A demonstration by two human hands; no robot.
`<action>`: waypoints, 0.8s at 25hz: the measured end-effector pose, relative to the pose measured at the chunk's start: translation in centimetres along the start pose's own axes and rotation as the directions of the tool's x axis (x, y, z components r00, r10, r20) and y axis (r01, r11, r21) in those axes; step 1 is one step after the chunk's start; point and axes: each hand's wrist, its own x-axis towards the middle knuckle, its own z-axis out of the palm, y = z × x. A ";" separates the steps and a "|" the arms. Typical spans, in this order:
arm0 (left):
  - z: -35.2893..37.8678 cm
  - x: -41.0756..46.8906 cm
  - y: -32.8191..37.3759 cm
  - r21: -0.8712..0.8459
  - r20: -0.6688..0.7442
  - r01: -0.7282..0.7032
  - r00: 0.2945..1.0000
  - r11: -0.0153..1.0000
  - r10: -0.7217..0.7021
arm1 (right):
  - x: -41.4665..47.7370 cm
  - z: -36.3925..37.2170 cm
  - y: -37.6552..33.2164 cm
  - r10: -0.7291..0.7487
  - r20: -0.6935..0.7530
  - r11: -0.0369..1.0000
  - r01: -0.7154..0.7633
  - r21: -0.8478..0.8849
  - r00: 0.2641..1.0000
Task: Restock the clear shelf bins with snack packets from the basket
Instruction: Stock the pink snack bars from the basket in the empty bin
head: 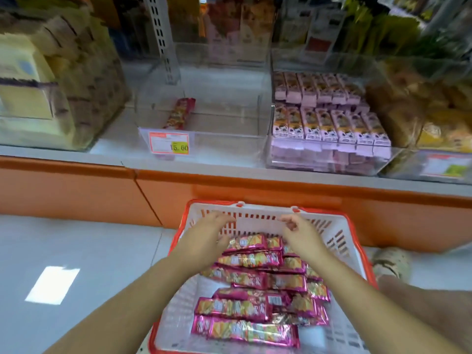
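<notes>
A white basket with a red rim [339,241] sits on the floor below me, holding several long magenta snack packets [245,306]. My left hand [209,233] hovers over the far end of the pile, fingers loosely spread, holding nothing. My right hand [297,229] hangs beside it with fingers loosely curled, also holding nothing. On the shelf above stands a clear bin [224,134] with a single magenta packet [178,114] leaning at its left side and a price tag [169,142] on its front.
Right of that bin, another clear bin [329,163] is packed with pink packets. Bins of brown and yellow snacks stand at far left [63,80] and far right [434,118]. An orange shelf base [102,192] runs across. My shoe [392,260] is beside the basket.
</notes>
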 end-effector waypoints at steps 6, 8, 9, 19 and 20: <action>9.9 -0.8 -2.2 -0.082 0.336 0.247 0.919 0.965 -0.207 | 0.6 3.6 9.7 0.237 0.205 0.946 -0.178 -0.270 0.950; 11.2 -1.2 -3.1 -0.054 0.361 0.261 0.905 0.964 -0.224 | 1.0 5.0 9.7 0.331 0.201 0.937 -0.298 -0.180 0.922; 11.4 -1.3 -3.5 -0.038 0.365 0.259 0.903 0.965 -0.228 | 1.4 5.9 9.6 0.377 0.200 0.924 -0.353 -0.147 0.904; 10.7 -2.0 -5.4 -0.093 0.328 0.337 0.899 0.937 -0.291 | 0.7 8.7 6.2 0.365 0.079 0.849 -0.367 0.380 0.927; 10.6 -1.8 -5.2 -0.102 0.314 0.337 0.904 0.936 -0.291 | 0.5 8.0 5.4 0.325 0.077 0.841 -0.325 0.432 0.943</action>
